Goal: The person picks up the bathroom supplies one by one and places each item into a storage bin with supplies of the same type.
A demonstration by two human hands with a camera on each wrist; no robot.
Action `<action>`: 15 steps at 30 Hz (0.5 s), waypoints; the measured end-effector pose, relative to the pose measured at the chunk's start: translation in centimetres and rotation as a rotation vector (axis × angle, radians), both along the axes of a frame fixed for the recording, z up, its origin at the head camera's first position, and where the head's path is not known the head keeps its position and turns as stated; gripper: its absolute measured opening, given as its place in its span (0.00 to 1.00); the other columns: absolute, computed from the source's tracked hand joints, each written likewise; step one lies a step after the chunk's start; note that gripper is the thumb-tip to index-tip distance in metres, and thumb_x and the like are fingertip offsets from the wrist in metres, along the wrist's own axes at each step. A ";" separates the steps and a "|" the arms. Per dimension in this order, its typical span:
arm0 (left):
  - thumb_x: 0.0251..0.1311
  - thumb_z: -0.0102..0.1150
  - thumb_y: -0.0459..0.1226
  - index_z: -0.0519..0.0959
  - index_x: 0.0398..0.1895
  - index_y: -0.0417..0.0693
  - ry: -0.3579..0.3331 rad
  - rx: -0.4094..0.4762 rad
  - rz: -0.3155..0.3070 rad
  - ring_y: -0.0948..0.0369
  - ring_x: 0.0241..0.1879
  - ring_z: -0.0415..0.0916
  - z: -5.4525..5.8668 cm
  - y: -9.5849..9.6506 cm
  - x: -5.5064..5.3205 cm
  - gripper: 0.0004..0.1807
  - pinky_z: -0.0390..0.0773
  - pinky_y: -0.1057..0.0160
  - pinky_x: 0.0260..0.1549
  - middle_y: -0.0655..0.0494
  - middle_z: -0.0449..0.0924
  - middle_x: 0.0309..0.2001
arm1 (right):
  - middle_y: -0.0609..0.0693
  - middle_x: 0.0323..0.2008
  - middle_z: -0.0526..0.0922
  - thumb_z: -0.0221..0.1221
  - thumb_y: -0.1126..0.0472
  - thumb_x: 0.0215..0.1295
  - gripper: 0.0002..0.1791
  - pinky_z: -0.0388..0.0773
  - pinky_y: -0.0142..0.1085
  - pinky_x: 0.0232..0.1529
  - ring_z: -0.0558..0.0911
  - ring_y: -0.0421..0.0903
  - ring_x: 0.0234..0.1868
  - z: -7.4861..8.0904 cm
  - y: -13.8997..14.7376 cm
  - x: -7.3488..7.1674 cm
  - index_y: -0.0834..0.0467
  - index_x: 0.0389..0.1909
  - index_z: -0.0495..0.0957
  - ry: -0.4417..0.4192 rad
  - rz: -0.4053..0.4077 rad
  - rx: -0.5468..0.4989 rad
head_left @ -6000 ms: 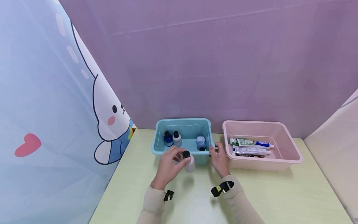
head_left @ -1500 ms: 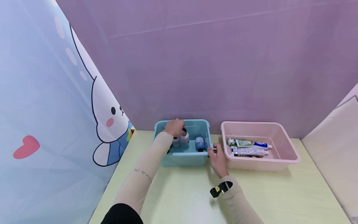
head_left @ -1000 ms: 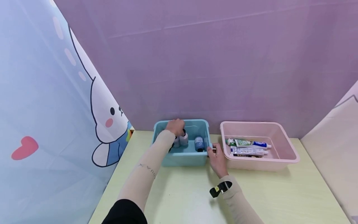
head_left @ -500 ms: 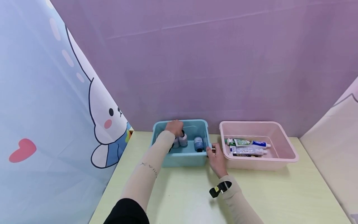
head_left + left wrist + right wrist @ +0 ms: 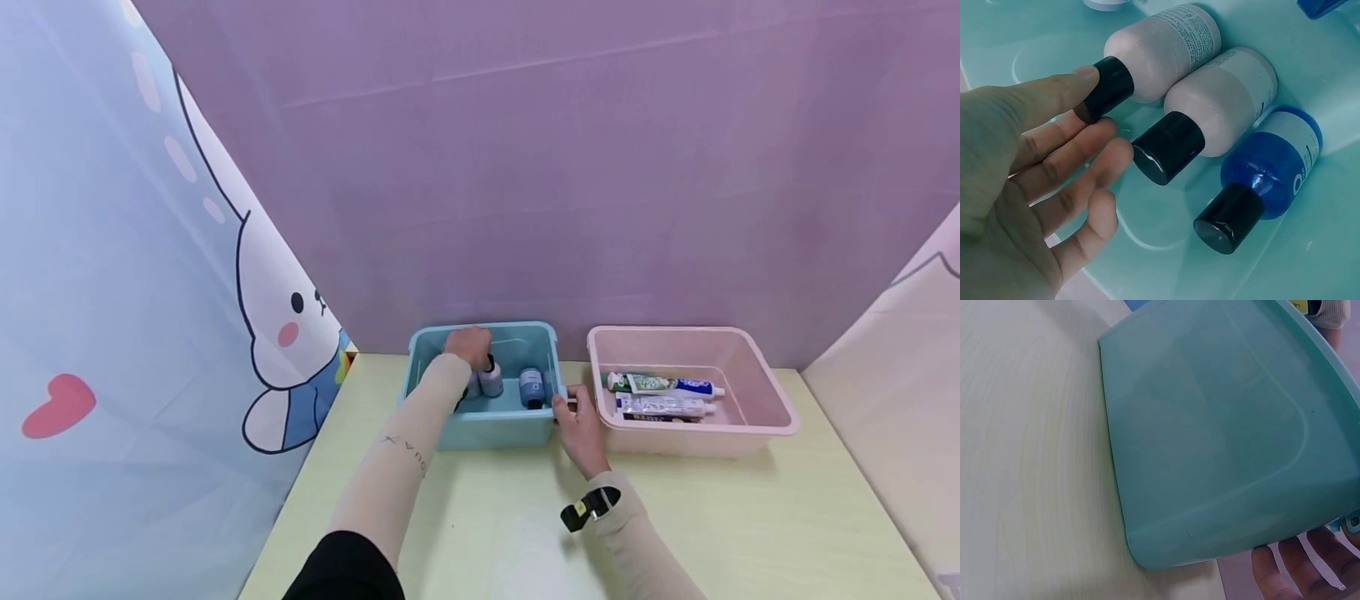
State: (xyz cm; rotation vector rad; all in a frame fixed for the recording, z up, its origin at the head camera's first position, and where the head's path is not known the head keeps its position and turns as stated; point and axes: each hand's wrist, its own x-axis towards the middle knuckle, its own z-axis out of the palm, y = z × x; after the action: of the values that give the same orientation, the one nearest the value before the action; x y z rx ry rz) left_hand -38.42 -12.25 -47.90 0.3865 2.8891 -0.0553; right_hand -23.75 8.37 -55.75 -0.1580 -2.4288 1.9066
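Observation:
Inside the teal bin [image 5: 495,429], my left hand [image 5: 468,346] pinches the black cap [image 5: 1110,86] of a pale pink bottle [image 5: 1163,53] between thumb and fingers. That bottle lies beside a second pale pink bottle [image 5: 1225,103], and a dark blue bottle [image 5: 1272,162] lies beyond it; both have black caps. Toward the bin's right end is a lighter blue bottle [image 5: 532,386]. My right hand [image 5: 582,429] holds the bin at its right front corner, with the thumb at the rim and fingers below in the right wrist view.
Close to the right of the teal bin stands a pink bin [image 5: 697,440] with several toothpaste tubes [image 5: 663,404] in it. Both bins stand on a pale table [image 5: 510,533] against a purple cloth [image 5: 570,183]. A printed blue cloth [image 5: 127,275] hangs at the left.
Six seconds ago my left hand held a pale pink bottle in front of the teal bin; it then moved into the bin. My right hand keeps its hold. The last second shows only slight view drift.

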 end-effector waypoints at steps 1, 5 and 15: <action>0.64 0.65 0.37 0.65 0.19 0.52 0.001 -0.002 0.002 0.59 0.25 0.62 -0.1 0.0 0.0 0.20 0.66 0.60 0.24 0.58 0.60 0.21 | 0.60 0.60 0.75 0.50 0.53 0.79 0.16 0.84 0.49 0.56 0.77 0.57 0.58 0.0 0.0 0.0 0.58 0.59 0.68 0.000 0.000 -0.002; 0.65 0.65 0.39 0.68 0.20 0.52 0.006 -0.017 0.003 0.59 0.27 0.64 -0.3 0.1 0.0 0.18 0.67 0.60 0.26 0.58 0.64 0.24 | 0.60 0.60 0.75 0.50 0.53 0.79 0.17 0.84 0.49 0.56 0.78 0.57 0.58 -0.1 0.0 -0.1 0.58 0.59 0.68 -0.002 -0.001 -0.008; 0.66 0.65 0.40 0.62 0.18 0.53 -0.016 0.017 0.012 0.59 0.25 0.61 -0.3 0.0 0.2 0.23 0.65 0.59 0.26 0.58 0.58 0.22 | 0.60 0.61 0.75 0.50 0.52 0.78 0.17 0.84 0.48 0.56 0.78 0.57 0.58 -0.4 -0.2 -0.2 0.57 0.59 0.69 -0.008 -0.004 -0.015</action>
State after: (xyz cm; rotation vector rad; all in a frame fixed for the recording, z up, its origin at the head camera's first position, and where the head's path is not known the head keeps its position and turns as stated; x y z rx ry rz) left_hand -38.18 -12.30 -48.24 0.3705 2.8781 -0.0251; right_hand -23.99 8.19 -56.14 -0.1708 -2.4182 1.9267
